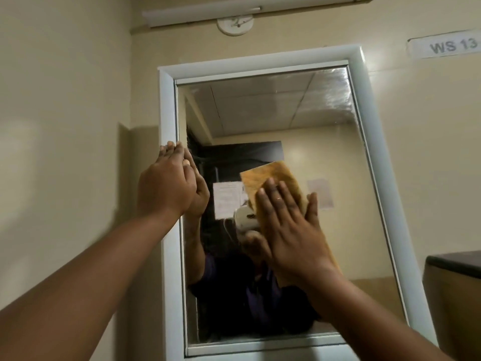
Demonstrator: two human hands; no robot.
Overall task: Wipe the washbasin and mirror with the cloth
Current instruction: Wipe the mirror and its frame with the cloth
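**Mirror getting wiped, one hand bracing**

The right hand (291, 230) is spread flat, pinning the orange cloth (270, 178) against the middle of the mirror (299, 121), probably so pressure spreads evenly. The left hand (166, 183), open and holding nothing, rests on the white frame (166, 105), likely for balance. The washbasin is out of view.

1. Cream painted walls (65, 100) meet in a corner on the left.
2. A long white light fitting (208, 11) runs along the top, with a round white ceiling rose (235, 26) just under it.
3. A wall label (445, 45) reads "WS 13" (upper right).
4. A dark-topped cabinet (454, 287) stands at the right edge.
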